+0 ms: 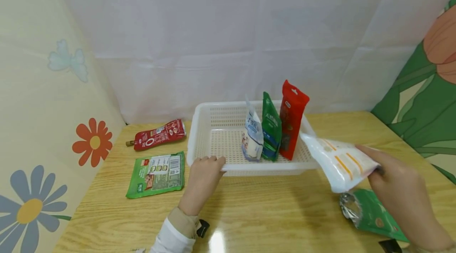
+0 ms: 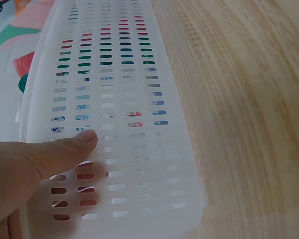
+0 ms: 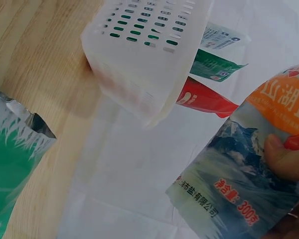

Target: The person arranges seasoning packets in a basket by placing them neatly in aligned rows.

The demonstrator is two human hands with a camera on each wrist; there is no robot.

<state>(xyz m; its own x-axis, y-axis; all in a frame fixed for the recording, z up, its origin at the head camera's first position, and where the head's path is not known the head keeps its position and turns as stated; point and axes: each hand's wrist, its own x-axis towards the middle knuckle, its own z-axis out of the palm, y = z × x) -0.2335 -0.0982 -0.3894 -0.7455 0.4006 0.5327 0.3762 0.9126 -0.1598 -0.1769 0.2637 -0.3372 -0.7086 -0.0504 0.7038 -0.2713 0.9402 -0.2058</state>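
A white perforated plastic basket (image 1: pixel 217 166) stands on the wooden table. My left hand (image 1: pixel 206 179) grips its near rim toward the left corner, the thumb lying against the outer wall in the left wrist view. In my right hand (image 1: pixel 399 177) is a bag of salt (image 1: pixel 343 162), held above the table by the basket's right end. The right wrist view shows the bag's orange and blue printed front under my thumb. Upright inside the basket are a white-and-blue pouch (image 1: pixel 253 136), a green pouch (image 1: pixel 271 128) and a tall red packet (image 1: pixel 293 120).
Left of the basket lie a dark red spouted pouch (image 1: pixel 160 135) and a flat green packet (image 1: pixel 156 174). Beneath my right forearm lies a green pouch with a silver end (image 1: pixel 377 213). White cloth (image 1: pixel 213 47) hangs behind the table.
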